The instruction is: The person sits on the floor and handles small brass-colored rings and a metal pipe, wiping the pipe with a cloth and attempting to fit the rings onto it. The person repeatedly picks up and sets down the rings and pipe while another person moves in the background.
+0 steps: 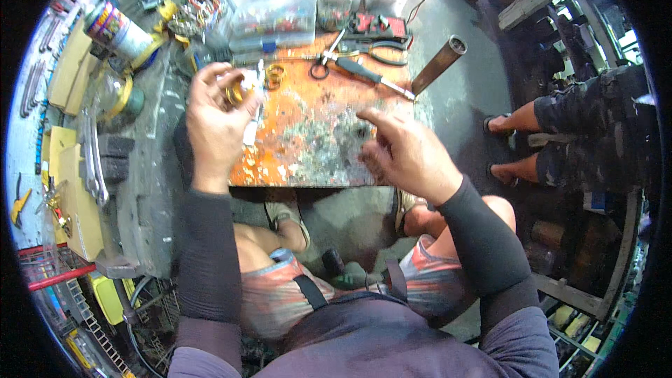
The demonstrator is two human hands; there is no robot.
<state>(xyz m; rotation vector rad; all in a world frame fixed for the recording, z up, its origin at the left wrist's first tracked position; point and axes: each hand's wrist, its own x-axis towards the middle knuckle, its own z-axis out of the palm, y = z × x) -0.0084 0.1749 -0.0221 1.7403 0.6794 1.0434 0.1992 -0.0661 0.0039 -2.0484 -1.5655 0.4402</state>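
Note:
Over the left part of an orange, paint-worn worktop, my left hand is raised with its fingers curled round a brass-coloured ring. More such rings lie on the worktop just right of it. A narrow white strip is beside that hand, partly hidden. My right hand hovers above the right part of the worktop, forefinger reaching out and thumb apart from it. The other fingers are bent, and I see nothing held there. Beyond it lie a black-handled screwdriver and black-handled pliers.
A rusty metal tube stands at the worktop's right edge. Clear plastic boxes and a red tray are at the back. On the left bench stand a tin and wrenches. Another person's legs are at right.

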